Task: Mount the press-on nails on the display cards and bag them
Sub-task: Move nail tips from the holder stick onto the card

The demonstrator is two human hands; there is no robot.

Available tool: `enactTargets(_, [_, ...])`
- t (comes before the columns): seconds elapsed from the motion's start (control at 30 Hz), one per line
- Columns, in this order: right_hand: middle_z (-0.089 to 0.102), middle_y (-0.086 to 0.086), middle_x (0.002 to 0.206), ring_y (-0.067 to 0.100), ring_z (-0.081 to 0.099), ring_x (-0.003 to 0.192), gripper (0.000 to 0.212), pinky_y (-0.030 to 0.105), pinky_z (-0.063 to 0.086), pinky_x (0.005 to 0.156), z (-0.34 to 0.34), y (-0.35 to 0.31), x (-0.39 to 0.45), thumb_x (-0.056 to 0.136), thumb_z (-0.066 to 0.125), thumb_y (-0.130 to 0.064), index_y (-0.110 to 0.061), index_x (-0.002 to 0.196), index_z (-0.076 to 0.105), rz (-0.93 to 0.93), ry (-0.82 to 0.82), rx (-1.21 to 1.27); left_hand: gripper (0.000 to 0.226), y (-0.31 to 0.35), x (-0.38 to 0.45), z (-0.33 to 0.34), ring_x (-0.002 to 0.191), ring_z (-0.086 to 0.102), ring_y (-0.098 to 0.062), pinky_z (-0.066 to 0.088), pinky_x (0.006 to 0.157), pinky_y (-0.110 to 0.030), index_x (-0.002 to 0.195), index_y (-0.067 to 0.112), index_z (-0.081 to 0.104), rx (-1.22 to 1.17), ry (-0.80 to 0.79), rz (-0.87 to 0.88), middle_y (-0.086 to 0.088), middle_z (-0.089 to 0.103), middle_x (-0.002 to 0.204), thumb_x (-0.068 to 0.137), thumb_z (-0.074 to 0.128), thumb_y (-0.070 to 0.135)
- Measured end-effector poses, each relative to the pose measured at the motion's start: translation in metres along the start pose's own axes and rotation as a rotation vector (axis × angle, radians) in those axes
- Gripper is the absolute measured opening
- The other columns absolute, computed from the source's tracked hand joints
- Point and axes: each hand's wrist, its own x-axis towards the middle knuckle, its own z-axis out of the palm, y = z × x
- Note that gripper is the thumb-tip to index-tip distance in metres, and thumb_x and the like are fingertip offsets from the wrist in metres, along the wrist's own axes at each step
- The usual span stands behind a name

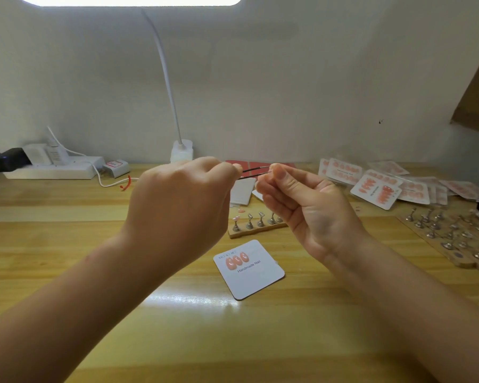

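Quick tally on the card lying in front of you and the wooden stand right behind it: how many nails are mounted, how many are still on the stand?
Nails mounted on the display card: 3
Nails on the wooden stand: 1 visible, on the leftmost holder; the right hand hides the stand's right end
Total: 4 visible

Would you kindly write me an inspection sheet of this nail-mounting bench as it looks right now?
Surface: wooden table, lamp glare near the front.
Job's things: display card lying flat with three peach nails; wooden nail stand behind it; bagged cards piled at right.
Clutter: second stand board far right; blank cards.
Grippers: left hand grips tweezers; right hand pinches at their tip, item too small to tell.
Cables: power strip with plugs; white cord.
Surroundings: white wall; lamp base.
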Motion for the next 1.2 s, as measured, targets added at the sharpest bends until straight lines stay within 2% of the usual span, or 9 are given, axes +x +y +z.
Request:
enactTargets(0.13, [0.074,0.01,0.078,0.015,0.073,0.069,0.022,0.02,0.056,0.059,-0.001,-0.003,0.0,0.069,0.07,-0.017,-0.005,0.088,0.07,-0.021,0.011,-0.008,0.013,0.002,0.002,-0.006,0.045,0.055,-0.03,0.042,0.043,-0.027,0.087,0.012,0.075,0.001,-0.007,-0.004,-0.003,0.064,0.061,0.082,0.067,0.003])
enactTargets(0.43, [0.074,0.01,0.077,0.017,0.073,0.069,0.013,0.021,0.056,0.059,0.0,-0.004,0.0,0.069,0.069,-0.014,-0.007,0.079,0.073,-0.025,0.002,0.005,0.017,0.005,0.002,-0.008,0.044,0.054,-0.03,0.036,0.046,-0.024,0.083,0.014,0.075,0.02,-0.055,-0.031,-0.001,0.062,0.059,0.074,0.074,-0.001])
enactTargets(0.67, [0.074,0.009,0.077,0.015,0.073,0.068,0.017,0.02,0.056,0.059,0.0,-0.004,0.001,0.069,0.069,-0.014,-0.006,0.083,0.071,-0.029,0.004,-0.008,0.015,0.004,0.002,-0.007,0.046,0.057,-0.031,0.045,0.043,-0.029,0.086,0.013,0.076,0.006,-0.038,-0.052,-0.003,0.068,0.065,0.078,0.072,0.001])
enactTargets(0.93, [0.074,0.01,0.076,0.016,0.073,0.069,0.019,0.021,0.056,0.059,-0.001,-0.001,0.0,0.07,0.068,-0.015,-0.005,0.086,0.07,-0.007,-0.014,-0.014,0.017,0.007,0.0,-0.006,0.047,0.055,-0.031,0.043,0.044,-0.029,0.083,0.013,0.075,0.032,-0.057,-0.074,-0.003,0.065,0.062,0.074,0.073,-0.002])
enactTargets(1.07, [0.074,0.01,0.076,0.017,0.073,0.068,0.017,0.021,0.056,0.059,-0.002,0.003,0.001,0.069,0.07,-0.015,-0.007,0.083,0.072,0.012,-0.01,-0.033,0.018,0.009,-0.001,-0.006,0.046,0.054,-0.031,0.043,0.045,-0.028,0.079,0.013,0.074,0.044,-0.115,-0.103,-0.003,0.065,0.061,0.071,0.075,-0.003])
enactTargets(1.2, [0.074,0.009,0.076,0.017,0.073,0.069,0.009,0.022,0.056,0.06,-0.003,0.005,0.0,0.068,0.069,-0.016,-0.013,0.071,0.078,0.025,-0.028,-0.047,0.018,0.011,-0.001,-0.005,0.047,0.054,-0.032,0.043,0.045,-0.029,0.076,0.012,0.073,0.077,-0.165,-0.133,-0.003,0.064,0.06,0.069,0.075,-0.005])
